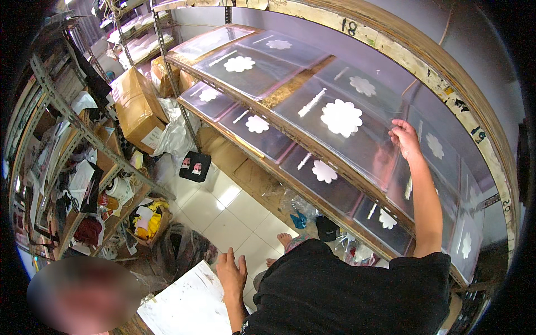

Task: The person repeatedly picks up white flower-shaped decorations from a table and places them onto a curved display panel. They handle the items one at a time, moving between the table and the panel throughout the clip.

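Shelf (290,90) sheets (364,146) gleam, their edges unclear beside the right hand (406,139).

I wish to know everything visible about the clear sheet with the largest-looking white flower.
The clear sheet looks like glossy plastic, with a scalloped white flower and a separate narrow white strip. It lies roughly flat on a shelf, above similar sheets. The right hand is by its right edge; whether they touch is unclear.

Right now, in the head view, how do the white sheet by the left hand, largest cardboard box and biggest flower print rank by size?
1. White sheet, perhaps enlarged by nearness
2. Largest cardboard box
3. Biggest flower print, clearly smallest
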Demonstrator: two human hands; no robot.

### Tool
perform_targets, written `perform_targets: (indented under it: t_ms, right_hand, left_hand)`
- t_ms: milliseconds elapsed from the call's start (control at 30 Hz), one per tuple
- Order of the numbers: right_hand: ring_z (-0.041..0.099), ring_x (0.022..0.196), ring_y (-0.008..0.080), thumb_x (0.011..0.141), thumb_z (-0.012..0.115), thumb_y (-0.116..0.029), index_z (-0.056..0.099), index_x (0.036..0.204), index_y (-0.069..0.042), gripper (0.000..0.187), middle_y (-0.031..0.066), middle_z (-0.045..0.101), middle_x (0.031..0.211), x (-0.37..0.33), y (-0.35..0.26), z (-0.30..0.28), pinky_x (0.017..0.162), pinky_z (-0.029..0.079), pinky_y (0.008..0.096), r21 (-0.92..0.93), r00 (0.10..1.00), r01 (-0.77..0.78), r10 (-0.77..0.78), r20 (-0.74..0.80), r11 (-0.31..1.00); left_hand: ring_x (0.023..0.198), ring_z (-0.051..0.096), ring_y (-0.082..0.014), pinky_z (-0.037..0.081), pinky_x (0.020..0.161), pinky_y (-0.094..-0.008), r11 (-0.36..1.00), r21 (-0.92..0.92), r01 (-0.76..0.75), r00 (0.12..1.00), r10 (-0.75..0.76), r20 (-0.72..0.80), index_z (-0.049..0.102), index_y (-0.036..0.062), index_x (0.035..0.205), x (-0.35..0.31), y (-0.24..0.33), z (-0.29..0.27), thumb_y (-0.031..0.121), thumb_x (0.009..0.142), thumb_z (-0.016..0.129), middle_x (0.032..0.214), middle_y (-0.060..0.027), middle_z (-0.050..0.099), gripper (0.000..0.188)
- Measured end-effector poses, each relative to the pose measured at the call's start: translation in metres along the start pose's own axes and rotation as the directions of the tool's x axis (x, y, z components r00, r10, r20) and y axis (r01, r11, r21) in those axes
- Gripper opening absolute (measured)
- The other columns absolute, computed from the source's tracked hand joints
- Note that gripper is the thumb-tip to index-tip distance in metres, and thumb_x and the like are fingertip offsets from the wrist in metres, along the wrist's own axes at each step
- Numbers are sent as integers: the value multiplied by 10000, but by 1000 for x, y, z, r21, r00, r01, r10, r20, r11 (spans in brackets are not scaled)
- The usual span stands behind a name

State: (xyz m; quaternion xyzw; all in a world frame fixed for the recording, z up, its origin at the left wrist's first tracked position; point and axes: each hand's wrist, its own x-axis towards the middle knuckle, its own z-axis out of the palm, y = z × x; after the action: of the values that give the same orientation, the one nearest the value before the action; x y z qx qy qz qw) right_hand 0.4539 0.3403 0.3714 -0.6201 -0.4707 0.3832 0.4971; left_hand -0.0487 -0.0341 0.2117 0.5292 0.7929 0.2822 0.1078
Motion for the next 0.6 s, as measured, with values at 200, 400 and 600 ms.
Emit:
perform_targets:
  t_ms: [200,400,600]
  right_hand:
    - [651,821,148,890,582,-25,597,1221,-32,331,63,635,997,-2,3,4,663,557,263,-51,1000,-17,16,-22,999]
    - [654,803,152,897,580,-31,603,1211,-25,315,69,636,976,2,5,2,645,555,270,-154,1000,-2,6,31,988]
    - [634,786,143,904,584,-22,597,1204,-12,300,60,624,943,7,5,5,614,529,254,-183,999,23,-14,48,983]
  left_hand:
    - [838,582,-377,450,758,-467,999,16,30,998,-31,46,623,-13,1207,-9,0,5,194,876,694,938,-181,606,397]
    - [848,589,-370,446,757,-460,998,28,58,997,-60,54,619,-8,1208,-23,-7,10,203,881,690,945,-176,606,395]
    - [859,598,-365,444,758,-455,998,16,59,995,-60,77,619,-8,1209,-25,-3,10,212,887,686,957,-177,610,395]
